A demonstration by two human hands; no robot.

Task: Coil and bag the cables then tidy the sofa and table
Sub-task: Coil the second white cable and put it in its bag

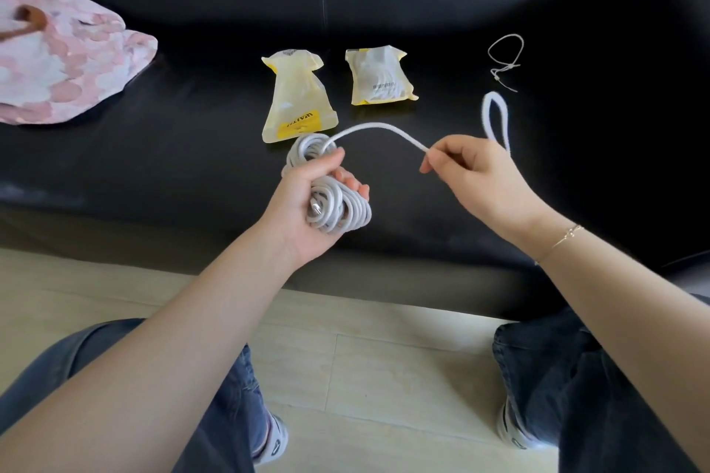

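Observation:
My left hand (307,196) grips a bundle of coiled white cable (338,209) above the black sofa seat (153,165). A free strand (376,127) arcs from the bundle to my right hand (472,173), which pinches it; beyond the fingers the strand forms a loop (495,115). Two yellowish plastic bags lie on the seat behind the hands: the left bag (297,104) looks flat, the right bag (378,75) holds something pale.
A thin twist tie (505,59) lies on the seat at the back right. A pink patterned cushion (61,61) sits at the left. My knees and the pale tiled floor (365,357) are below the sofa's front edge.

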